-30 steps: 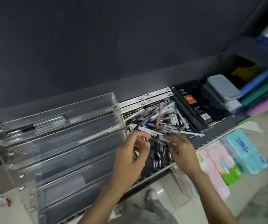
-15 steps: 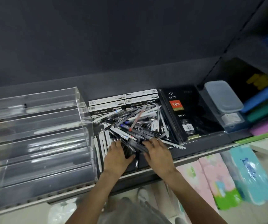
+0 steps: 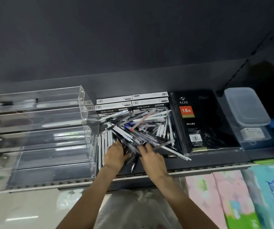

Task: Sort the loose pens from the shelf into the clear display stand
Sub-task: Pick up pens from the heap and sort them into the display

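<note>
Loose pens lie in a tangled heap, black, white and clear, beside the clear stand. Left hand and right hand rest side by side on the heap's near edge. Fingers are buried among pens; whether they grip any, cannot tell.

Both forearms come up from the bottom edge and converge on the near edge of the pen pile, bare, no sleeves showing. Left hand sits at the pile's near-left corner, palm down, back of hand to camera, fingertips buried among the pens; grip on any single pen can't be made out. Right hand is just right of it, at the pile's near middle, palm down, fingers spread and reaching under the closest pens, thumb pointing toward the left hand. The two hands are close together but not touching. Wrists roughly straight, both over the shelf's front strip.
</note>
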Motion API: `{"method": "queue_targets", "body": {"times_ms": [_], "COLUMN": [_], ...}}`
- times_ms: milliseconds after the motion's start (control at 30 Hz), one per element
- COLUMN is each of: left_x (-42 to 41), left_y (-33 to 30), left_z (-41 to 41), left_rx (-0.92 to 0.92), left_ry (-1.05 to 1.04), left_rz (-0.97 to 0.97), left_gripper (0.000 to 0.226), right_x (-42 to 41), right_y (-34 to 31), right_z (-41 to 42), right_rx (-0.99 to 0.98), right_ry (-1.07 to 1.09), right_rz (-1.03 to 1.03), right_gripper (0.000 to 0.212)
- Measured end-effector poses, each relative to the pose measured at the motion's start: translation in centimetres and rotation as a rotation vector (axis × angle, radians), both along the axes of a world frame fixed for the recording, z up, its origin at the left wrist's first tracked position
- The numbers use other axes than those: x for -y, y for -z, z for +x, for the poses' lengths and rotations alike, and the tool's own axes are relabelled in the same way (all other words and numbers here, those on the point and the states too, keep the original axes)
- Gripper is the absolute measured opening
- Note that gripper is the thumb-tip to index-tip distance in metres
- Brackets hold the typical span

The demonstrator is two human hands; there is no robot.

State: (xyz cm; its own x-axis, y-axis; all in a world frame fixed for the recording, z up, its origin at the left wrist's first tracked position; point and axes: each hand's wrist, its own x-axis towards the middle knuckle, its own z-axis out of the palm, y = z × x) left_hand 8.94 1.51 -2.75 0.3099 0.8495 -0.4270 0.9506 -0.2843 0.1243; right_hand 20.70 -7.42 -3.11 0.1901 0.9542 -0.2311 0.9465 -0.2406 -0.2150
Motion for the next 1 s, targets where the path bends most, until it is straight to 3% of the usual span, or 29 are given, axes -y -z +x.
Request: {"method": "queue_targets", "body": {"times_ms": [333,567,767,867,1000], "left_x": [-0.5,-2.0,-3.2,-3.5,-4.1], "left_y": [0.1,-1.4,-4.9,-6.3,-7.3], "left_z": [0.9,-0.6,-2.4,-3.1,-2.4], "left_rx": [-0.077,0.1,0.708,0.839,1.088], "left_ry": [0.044,-0.015,-0.404,-0.417,-0.507], "left_rz": [0.0,-0.189,-0.796,-0.89,-0.814], "left_gripper": [0.059,0.042,0.015,0.014,0.012], "right_x": [-1.5,-1.5,-1.5,-2.0,-2.4], "right_y": [0.8,0.6,0.3,0.3,0.4], "right_z": [1.2,1.5,1.7,2.1,2.2], "right_rx": [0.024,-0.038,-0.087,-0.154,-0.362], "right_ry": [0.055,0.054,0.094,0.176,0.305], "right_rz": [0.038,0.059,0.157,0.216,0.36], "right_gripper": [0.046,0.039,0.034,0.032,0.041]}}
